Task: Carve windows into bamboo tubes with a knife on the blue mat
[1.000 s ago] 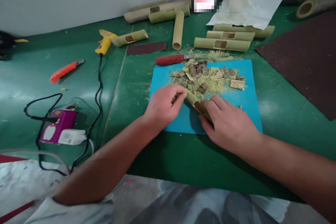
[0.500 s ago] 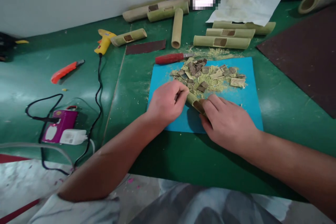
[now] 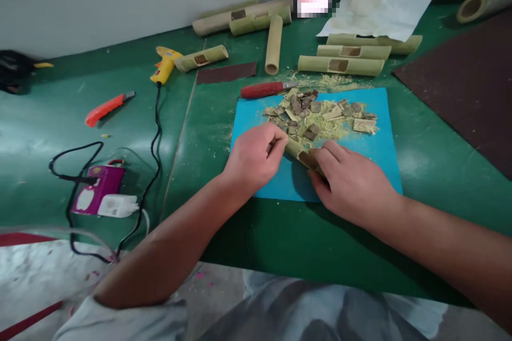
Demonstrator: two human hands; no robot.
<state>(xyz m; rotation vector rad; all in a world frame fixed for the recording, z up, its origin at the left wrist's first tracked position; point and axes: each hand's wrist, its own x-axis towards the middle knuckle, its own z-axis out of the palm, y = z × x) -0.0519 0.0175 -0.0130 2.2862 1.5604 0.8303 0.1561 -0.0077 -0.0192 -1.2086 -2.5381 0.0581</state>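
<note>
A short bamboo tube [image 3: 296, 149] with a rectangular opening cut in its side slants over the blue mat [image 3: 276, 186]. My right hand [image 3: 356, 178] is wrapped around its lower right end, fingertips beside the opening. At the upper left end, my left hand [image 3: 256, 157] is closed in a pinch against the tube. A dark brown patch shows in the gap between its thumb and fingers, but I cannot make out what it is. Just beyond the hands, a heap of bamboo chips [image 3: 310, 112] and pale sawdust lies on the mat.
A red-handled tool [image 3: 262, 89] lies at the mat's far edge. Behind are a dark brown strip [image 3: 226, 72], several cut bamboo tubes [image 3: 360, 66] and white paper [image 3: 380, 5]. To the left are a yellow glue gun [image 3: 165, 64], orange cutter [image 3: 106, 110] and purple power adapter [image 3: 98, 189] with cords.
The whole view has shifted slightly, so the things on the table appear a little further right. Both hands keep nearly the same grip and place on the tube.
</note>
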